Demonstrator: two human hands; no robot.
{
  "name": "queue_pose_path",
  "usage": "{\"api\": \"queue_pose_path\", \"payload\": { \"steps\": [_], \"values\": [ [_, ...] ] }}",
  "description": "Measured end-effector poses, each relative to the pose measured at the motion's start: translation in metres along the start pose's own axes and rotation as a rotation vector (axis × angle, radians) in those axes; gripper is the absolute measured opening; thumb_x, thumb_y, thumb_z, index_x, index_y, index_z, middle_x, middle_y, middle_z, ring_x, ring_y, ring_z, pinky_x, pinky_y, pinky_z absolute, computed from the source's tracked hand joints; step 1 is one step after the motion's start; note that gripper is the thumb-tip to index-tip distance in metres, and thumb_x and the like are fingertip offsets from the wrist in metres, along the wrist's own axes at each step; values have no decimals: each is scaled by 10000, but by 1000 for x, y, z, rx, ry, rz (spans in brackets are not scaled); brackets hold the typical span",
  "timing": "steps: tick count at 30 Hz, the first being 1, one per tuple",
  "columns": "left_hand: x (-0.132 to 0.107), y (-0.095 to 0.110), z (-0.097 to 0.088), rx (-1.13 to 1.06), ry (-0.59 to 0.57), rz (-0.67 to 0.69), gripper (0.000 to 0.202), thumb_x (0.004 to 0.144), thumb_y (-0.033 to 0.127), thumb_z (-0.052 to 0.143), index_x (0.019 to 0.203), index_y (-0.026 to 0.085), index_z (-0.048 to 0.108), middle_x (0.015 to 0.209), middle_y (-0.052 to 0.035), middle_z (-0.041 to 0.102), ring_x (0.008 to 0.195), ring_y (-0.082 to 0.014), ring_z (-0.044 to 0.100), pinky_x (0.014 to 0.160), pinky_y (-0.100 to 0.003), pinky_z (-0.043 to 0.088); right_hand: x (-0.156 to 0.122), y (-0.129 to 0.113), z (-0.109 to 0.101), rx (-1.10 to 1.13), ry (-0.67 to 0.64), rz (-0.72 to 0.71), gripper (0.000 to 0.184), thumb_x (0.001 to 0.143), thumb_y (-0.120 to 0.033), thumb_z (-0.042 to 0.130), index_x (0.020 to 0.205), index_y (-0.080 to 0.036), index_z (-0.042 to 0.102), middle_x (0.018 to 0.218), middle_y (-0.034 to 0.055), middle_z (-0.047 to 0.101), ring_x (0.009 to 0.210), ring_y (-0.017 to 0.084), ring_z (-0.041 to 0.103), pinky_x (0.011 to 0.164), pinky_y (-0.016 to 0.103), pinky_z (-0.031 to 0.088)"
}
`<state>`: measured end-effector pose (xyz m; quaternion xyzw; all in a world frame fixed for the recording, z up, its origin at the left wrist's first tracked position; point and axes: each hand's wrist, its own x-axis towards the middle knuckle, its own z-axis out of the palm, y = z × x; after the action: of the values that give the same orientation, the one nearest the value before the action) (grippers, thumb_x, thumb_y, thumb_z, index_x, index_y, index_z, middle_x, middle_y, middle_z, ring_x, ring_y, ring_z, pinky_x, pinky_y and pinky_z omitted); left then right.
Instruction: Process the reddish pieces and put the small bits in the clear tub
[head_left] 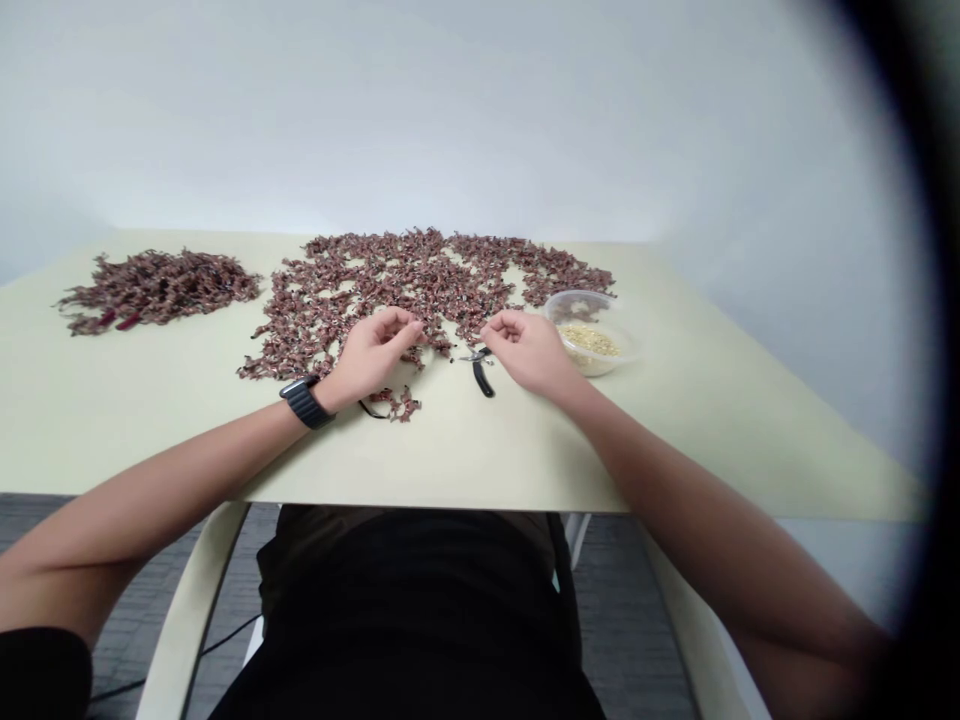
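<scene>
A wide, loose spread of small reddish-brown pieces (pixel 390 290) covers the middle of the pale table, and a small clump of them (pixel 396 404) lies nearer me. My left hand (pixel 373 355), with a black watch on its wrist, is at the spread's near edge, its fingertips pinched together. My right hand (pixel 525 350) is also curled, fingertips together, just right of a pair of black-handled pliers (pixel 480 372). The pliers lie beside the fingers, apparently untouched. Anything small inside either pinch is hidden. A thin black cord (pixel 373 410) lies under my left wrist.
A second reddish-brown heap (pixel 154 288) lies at the far left of the table. A clear plastic tub (pixel 589 332) holding pale grains stands right of my right hand. The table's near edge (pixel 427 503) runs across my lap, and a white wall stands behind.
</scene>
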<state>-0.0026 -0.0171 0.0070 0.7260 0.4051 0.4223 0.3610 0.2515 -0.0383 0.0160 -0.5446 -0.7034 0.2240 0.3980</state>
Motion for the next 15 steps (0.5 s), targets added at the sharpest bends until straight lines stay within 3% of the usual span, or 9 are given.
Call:
{"api": "queue_pose_path", "payload": {
  "steps": [9, 15],
  "values": [
    [2, -8, -1, 97, 0, 44, 336, 974, 509, 564, 1025, 189, 653, 954, -64, 743, 812, -181, 664, 736, -320, 524, 4, 8, -7, -27, 13, -28, 164, 915, -305, 612, 879, -184, 718, 807, 50, 704, 704, 181, 587, 657, 308, 425],
    [0, 1, -1, 336, -100, 233, 292, 993, 459, 533, 1053, 205, 663, 1017, -63, 727, 921, -203, 664, 855, -353, 521, -2, 12, 6, -268, -166, -268, 175, 914, -208, 642, 1001, -215, 794, 1072, 74, 744, 1011, 260, 614, 920, 389, 439]
  ]
}}
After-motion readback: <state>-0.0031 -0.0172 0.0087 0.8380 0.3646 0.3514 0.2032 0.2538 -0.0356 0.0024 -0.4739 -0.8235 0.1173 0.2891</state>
